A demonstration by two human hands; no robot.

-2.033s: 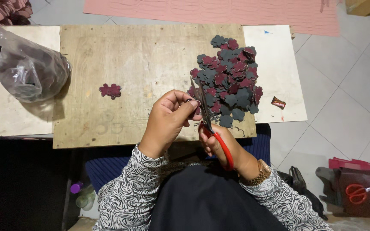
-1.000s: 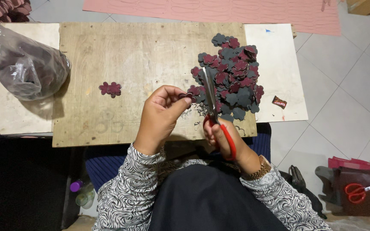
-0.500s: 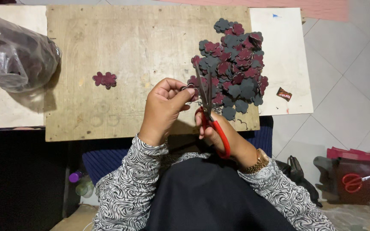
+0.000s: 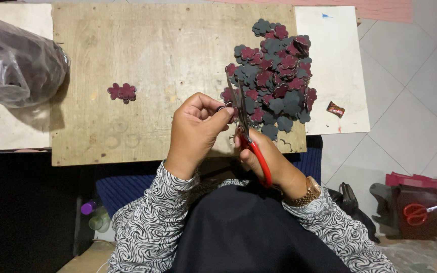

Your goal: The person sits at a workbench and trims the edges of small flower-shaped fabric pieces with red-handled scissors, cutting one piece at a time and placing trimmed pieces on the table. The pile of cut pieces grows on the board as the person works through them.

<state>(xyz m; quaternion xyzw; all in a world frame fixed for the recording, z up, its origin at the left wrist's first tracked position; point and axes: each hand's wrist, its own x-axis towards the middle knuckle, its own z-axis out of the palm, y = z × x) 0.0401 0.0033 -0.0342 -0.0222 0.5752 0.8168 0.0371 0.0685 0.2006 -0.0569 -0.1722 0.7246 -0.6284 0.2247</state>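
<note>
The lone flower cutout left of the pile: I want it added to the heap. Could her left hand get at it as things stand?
Probably yes, once freed: the left hand pinches a small piece at the scissors, but bare board lies between it and the cutout.

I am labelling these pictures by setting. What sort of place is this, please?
Probably a home craft workspace on a tiled floor. A low wooden board serves as the table, a pile of cut flower shapes lies on it, and the right hand works red-handled scissors.
</note>
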